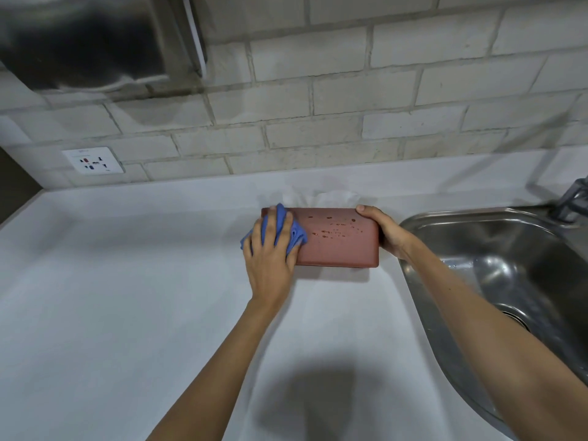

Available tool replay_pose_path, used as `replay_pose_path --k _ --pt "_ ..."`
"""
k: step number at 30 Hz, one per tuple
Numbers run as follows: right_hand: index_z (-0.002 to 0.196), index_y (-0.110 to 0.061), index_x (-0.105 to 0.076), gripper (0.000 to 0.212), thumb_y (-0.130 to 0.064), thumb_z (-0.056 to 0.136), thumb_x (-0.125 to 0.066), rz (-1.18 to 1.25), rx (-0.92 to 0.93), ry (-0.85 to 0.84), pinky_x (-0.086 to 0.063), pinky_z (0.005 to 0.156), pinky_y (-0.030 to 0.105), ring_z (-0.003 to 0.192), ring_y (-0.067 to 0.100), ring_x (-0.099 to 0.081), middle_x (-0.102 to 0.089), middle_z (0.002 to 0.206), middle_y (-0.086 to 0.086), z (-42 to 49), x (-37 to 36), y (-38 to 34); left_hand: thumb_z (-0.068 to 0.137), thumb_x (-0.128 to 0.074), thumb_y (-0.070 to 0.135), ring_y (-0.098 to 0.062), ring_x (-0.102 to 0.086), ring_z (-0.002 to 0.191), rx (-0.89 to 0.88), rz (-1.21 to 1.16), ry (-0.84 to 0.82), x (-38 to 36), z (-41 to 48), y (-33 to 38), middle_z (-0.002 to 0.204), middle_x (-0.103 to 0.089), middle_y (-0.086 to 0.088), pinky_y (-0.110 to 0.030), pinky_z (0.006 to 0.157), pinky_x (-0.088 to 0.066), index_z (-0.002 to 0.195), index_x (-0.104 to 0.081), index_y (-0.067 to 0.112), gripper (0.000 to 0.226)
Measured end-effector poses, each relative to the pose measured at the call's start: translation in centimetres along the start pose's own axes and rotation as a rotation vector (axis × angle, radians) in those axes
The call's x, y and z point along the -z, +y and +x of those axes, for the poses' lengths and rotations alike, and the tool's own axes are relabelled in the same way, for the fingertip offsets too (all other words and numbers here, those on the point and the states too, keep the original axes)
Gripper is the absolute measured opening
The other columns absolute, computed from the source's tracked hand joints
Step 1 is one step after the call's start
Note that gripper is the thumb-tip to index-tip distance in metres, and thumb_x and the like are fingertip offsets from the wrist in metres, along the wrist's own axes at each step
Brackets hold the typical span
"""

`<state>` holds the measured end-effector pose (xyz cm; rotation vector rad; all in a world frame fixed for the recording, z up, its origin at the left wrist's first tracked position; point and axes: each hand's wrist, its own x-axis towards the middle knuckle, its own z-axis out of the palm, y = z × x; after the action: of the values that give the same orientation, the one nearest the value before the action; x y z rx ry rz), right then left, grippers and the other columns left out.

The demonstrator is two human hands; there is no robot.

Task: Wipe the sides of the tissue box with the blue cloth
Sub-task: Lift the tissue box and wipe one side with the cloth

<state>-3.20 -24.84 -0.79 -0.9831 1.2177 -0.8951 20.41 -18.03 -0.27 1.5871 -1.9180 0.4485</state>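
A reddish-brown tissue box (pixel 337 246) lies on the white counter, tipped so a broad side dotted with water drops faces me. White tissue (pixel 321 198) sticks out behind its far edge. My left hand (pixel 270 256) presses a crumpled blue cloth (pixel 296 233) against the box's left end, fingers spread over the cloth. My right hand (pixel 386 230) grips the box's right end, thumb on the top far corner.
A steel sink (pixel 496 268) sits right beside the box on the right, with a tap (pixel 572 198) at its far edge. A brick wall runs behind the white counter (pixel 127 281). A wall socket (pixel 94 160) is at far left, a metal fixture (pixel 95 43) above it.
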Motion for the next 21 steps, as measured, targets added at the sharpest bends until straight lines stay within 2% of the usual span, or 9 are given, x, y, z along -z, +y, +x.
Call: replay_pose_path --k 3,6,9,11,13,14,17,21 --pt "0.120 -0.026 -0.027 0.090 -0.064 0.050 -0.069 0.002 -0.005 0.006 -0.046 0.089 0.032 0.110 0.023 -0.056 -0.052 0.137 0.017 0.1 0.0 0.1 0.086 -0.062 0.023 -0.037 -0.052 0.124 0.051 -0.079 -0.030 -0.4 2.3 2.3 0.140 -0.052 -0.014 -0.051 0.101 -0.042 0.132 -0.056 0.014 0.047" --pt "0.119 -0.026 -0.027 0.089 -0.063 0.050 -0.070 0.010 -0.011 0.022 -0.047 0.091 0.035 0.109 0.025 -0.057 -0.053 0.136 0.020 0.1 0.0 0.0 0.087 -0.050 0.033 -0.036 -0.056 0.122 -0.088 -0.025 -0.019 -0.9 0.5 2.9 0.137 -0.056 -0.013 -0.054 0.100 -0.044 0.130 -0.057 0.015 0.047" --pt "0.121 -0.026 -0.028 0.091 -0.064 0.049 -0.070 0.009 -0.007 0.011 -0.047 0.084 0.031 0.104 0.023 -0.058 -0.053 0.136 0.019 -0.1 0.0 -0.1 0.087 -0.043 0.039 -0.035 -0.058 0.120 -0.170 0.038 -0.023 -0.7 -2.1 1.4 0.135 -0.058 -0.012 -0.058 0.097 -0.043 0.128 -0.060 0.017 0.050" --pt "0.133 -0.019 -0.033 0.102 -0.064 0.048 -0.069 -0.003 0.011 0.024 -0.047 0.080 0.029 0.105 0.021 -0.057 -0.051 0.139 0.017 -0.2 0.0 -0.1 0.088 -0.044 0.039 -0.038 -0.055 0.122 -0.076 0.013 -0.037 -0.6 -1.3 1.1 0.138 -0.055 -0.013 -0.062 0.099 -0.037 0.129 -0.059 0.018 0.049" --pt "0.148 -0.010 -0.024 0.121 -0.063 0.049 -0.068 -0.015 0.015 0.029 -0.048 0.076 0.028 0.105 0.019 -0.057 -0.050 0.139 0.015 -0.3 -0.2 -0.2 0.091 -0.048 0.036 -0.042 -0.047 0.127 0.094 -0.099 -0.061 -0.4 1.0 2.1 0.143 -0.049 -0.014 -0.062 0.104 -0.031 0.132 -0.056 0.017 0.046" --pt "0.150 -0.008 -0.021 0.123 -0.062 0.050 -0.067 -0.017 0.019 0.031 -0.048 0.075 0.027 0.103 0.019 -0.057 -0.052 0.136 0.015 -0.3 -0.3 -0.2 0.091 -0.049 0.036 -0.042 -0.044 0.129 0.151 -0.142 -0.072 -0.5 2.1 2.9 0.145 -0.046 -0.015 -0.061 0.106 -0.029 0.133 -0.055 0.018 0.046" --pt "0.150 -0.007 -0.021 0.115 -0.058 0.058 -0.066 0.002 0.025 0.052 -0.049 0.072 0.027 0.098 0.020 -0.059 -0.057 0.129 0.017 -0.4 -0.5 -0.1 0.092 -0.046 0.045 -0.039 -0.040 0.133 0.145 -0.156 -0.104 -1.0 2.9 5.2 0.148 -0.042 -0.013 -0.059 0.110 -0.026 0.137 -0.049 0.022 0.051" --pt "0.142 -0.011 -0.029 0.102 -0.057 0.059 -0.067 0.013 0.020 0.061 -0.048 0.073 0.026 0.100 0.019 -0.059 -0.056 0.131 0.015 -0.6 -0.6 -0.1 0.095 -0.020 0.054 -0.039 -0.052 0.125 -0.005 -0.050 -0.112 -0.9 -0.3 4.2 0.140 -0.053 -0.015 -0.062 0.101 -0.036 0.133 -0.054 0.022 0.060"
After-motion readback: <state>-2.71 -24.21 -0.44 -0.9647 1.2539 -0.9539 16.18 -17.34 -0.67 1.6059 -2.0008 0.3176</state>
